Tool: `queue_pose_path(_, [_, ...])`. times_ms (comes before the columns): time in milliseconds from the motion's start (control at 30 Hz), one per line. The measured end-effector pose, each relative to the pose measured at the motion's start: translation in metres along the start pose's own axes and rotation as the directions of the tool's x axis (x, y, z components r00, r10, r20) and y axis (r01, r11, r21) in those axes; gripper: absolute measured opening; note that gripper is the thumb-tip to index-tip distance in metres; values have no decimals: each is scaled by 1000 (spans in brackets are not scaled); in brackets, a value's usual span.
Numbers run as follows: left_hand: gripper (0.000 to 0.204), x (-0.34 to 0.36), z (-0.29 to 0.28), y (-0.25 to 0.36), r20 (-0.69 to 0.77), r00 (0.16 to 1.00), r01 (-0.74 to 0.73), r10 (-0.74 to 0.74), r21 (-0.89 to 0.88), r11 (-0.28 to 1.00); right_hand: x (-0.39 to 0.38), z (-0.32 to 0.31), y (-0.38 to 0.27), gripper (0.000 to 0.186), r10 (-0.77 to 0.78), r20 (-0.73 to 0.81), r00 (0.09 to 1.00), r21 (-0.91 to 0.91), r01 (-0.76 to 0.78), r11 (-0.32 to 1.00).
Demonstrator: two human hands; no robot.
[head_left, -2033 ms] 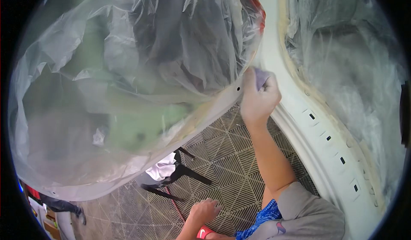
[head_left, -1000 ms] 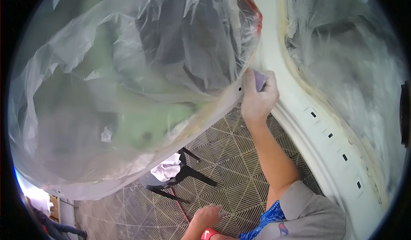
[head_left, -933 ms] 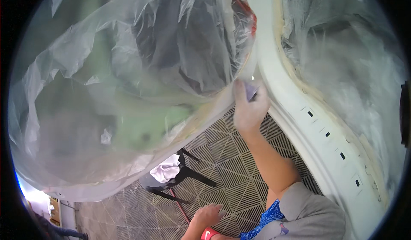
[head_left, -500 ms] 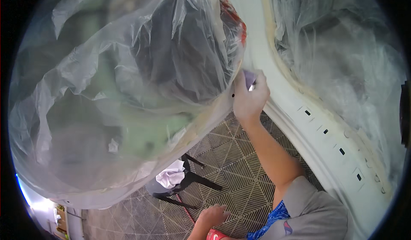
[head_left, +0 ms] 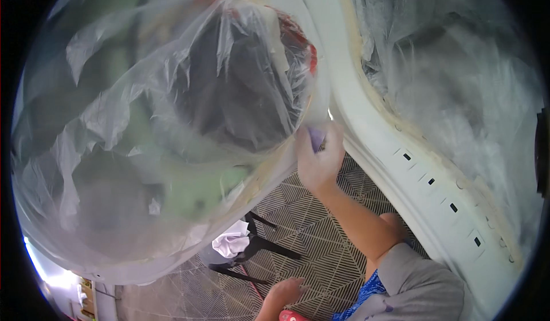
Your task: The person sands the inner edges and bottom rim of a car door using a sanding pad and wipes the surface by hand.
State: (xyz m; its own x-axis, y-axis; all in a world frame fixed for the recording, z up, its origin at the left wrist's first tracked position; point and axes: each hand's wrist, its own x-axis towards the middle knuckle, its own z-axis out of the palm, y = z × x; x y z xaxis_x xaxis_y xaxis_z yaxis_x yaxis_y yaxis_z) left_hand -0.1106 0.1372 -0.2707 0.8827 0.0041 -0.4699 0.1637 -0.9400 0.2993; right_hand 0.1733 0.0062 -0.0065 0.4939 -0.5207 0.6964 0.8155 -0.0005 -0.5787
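My right hand [head_left: 319,158], whitened with dust, is closed around a purple sanding sheet [head_left: 316,139]. It presses against the narrow edge of a white vehicle body panel [head_left: 281,163], where the panel meets the pillar. Most of the sheet is hidden by my fingers. Lower in the view my left hand [head_left: 285,292] hangs above the floor, its fingers loosely stretched and nothing seen in them. Clear plastic sheeting [head_left: 132,132] covers the part left of the right hand, with red [head_left: 298,32] showing along the opening's rim.
A long white sill [head_left: 424,206] with small dark slots runs down the right, bordered by more plastic sheeting [head_left: 458,92]. Below the panel a dark stool [head_left: 260,246] carries a crumpled white cloth [head_left: 232,239]. The floor [head_left: 292,206] is patterned grating.
My right hand has slid down and left along the panel edge, still holding the purple sheet. The view has shifted slightly; my left hand stays low.
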Motion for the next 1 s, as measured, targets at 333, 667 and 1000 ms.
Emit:
queue_pose_path(333, [57, -1, -22, 23, 13, 999, -37, 37, -19, 999, 6, -1, 2, 34, -42, -21, 999, 25, 43, 999])
queue_pose_path(667, [58, -1, -36, 18, 92, 995, 42, -42, 6, 999, 37, -1, 4, 31, 571, 254, 781, 351, -625, 698])
queue_pose_path(1000, [57, -1, -40, 33, 111, 992, 65, -65, 10, 998, 41, -1, 19, 33, 438, 116, 891, 173, -453, 875])
